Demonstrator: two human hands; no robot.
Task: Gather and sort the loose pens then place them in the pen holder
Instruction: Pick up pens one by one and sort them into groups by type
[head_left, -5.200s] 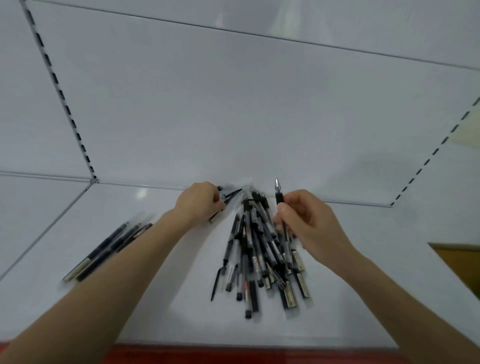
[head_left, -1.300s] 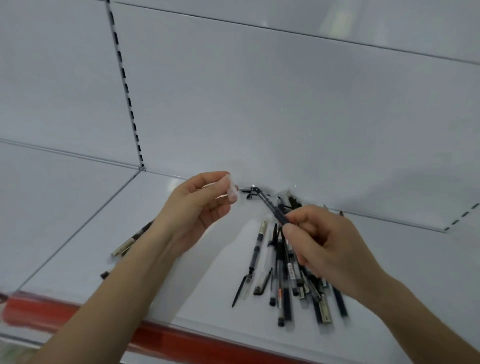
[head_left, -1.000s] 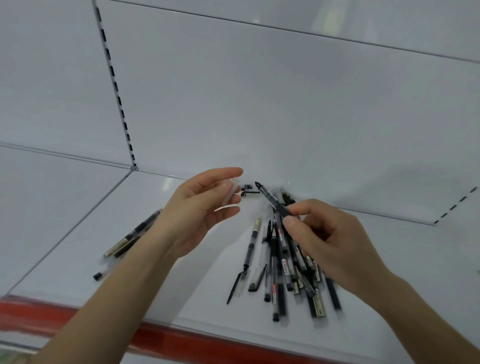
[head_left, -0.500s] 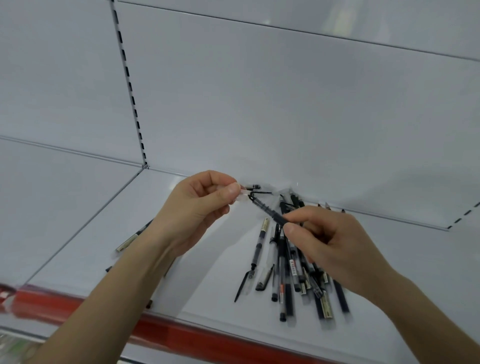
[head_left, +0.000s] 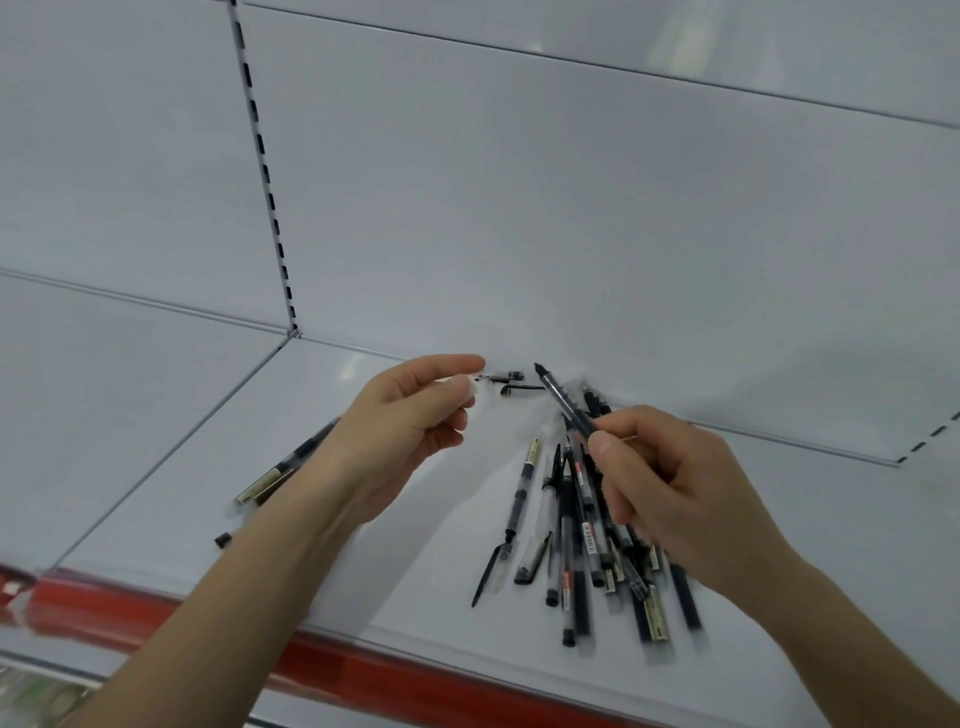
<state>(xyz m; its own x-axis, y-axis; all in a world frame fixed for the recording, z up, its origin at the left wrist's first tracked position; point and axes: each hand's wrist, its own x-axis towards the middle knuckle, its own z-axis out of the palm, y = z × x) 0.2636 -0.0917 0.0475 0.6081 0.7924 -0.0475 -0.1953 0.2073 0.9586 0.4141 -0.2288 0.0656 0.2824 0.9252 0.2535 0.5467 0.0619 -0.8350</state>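
Note:
My right hand (head_left: 675, 483) grips a black pen (head_left: 566, 402) that slants up and left, its tip in the air near the shelf's back. My left hand (head_left: 410, 421) is raised beside it and pinches a small clear cap (head_left: 469, 383) between thumb and forefinger, a short gap from the pen tip. Under my right hand a pile of several black and clear pens (head_left: 582, 525) lies fanned on the white shelf (head_left: 156, 493). A second small group of pens (head_left: 275, 470) lies to the left, partly hidden by my left forearm. No pen holder is in view.
Loose caps (head_left: 511, 382) lie by the back wall, and more caps (head_left: 530, 561) at the pile's left edge. The shelf has a red front edge (head_left: 156, 618). A slotted upright (head_left: 265, 171) runs up the white back panel.
Since half a second ago the pen tip and my left fingertips have drawn slightly apart. Over five seconds my right hand lifted this pen out of the pile.

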